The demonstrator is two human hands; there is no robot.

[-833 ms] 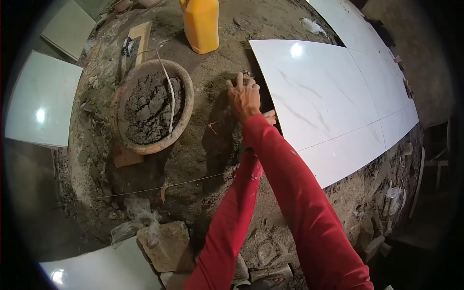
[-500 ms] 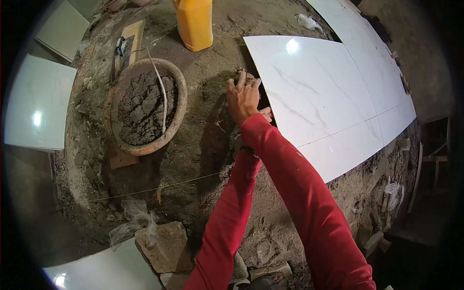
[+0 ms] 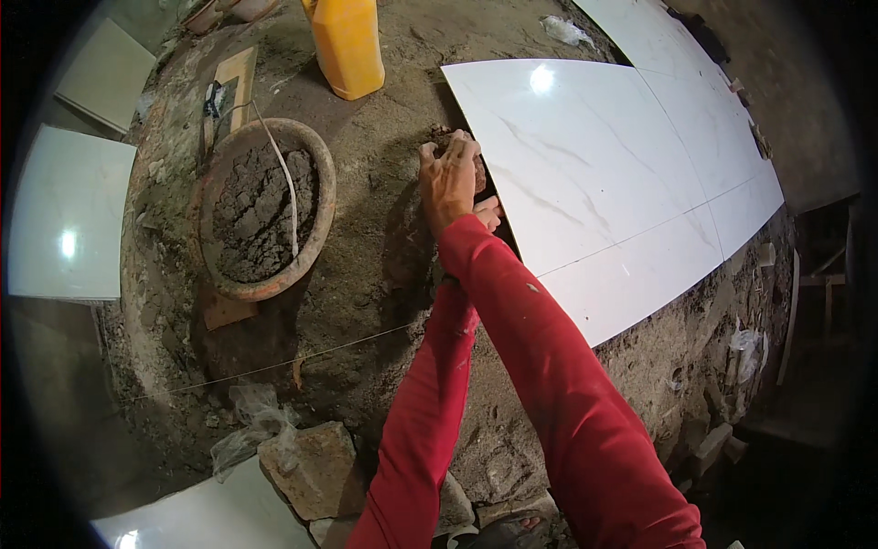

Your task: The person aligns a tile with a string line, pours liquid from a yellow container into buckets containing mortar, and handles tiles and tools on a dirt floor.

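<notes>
Nearest the camera, a broken block of stone (image 3: 315, 467) lies on the rough ground beside a crumpled clear plastic wrap (image 3: 251, 421), with the corner of a loose white tile (image 3: 197, 522) at the lower edge. Two red-sleeved forearms rise from the bottom of the view and run up together toward the middle. A thin taut string line (image 3: 274, 364) crosses the dirt left of the sleeves. The right hand (image 3: 448, 178) lies on top, palm down, its fingers curled and pressed together over a dark lump of mortar (image 3: 476, 169) that sits on the sandy bed right at the left edge of the laid white marble-patterned tile (image 3: 594, 165). The lump is under and just beyond the fingertips, between them and the tile's edge, so the right hand is plainly the nearer one to it. The left hand (image 3: 489, 212) is mostly hidden below the right wrist; only some fingertips show, touching the ground just beside the tile edge, and whether they are spread or closed cannot be told. The tile edge runs away from the person, roughly in line with the forearms. To the left, well apart from the hands, stands a round pan of grey mortar (image 3: 265, 210) with a white strip lying across it. Farther off stands a yellow plastic jerrycan (image 3: 347, 46), and more laid tiles (image 3: 695, 101) stretch away to the right.
</notes>
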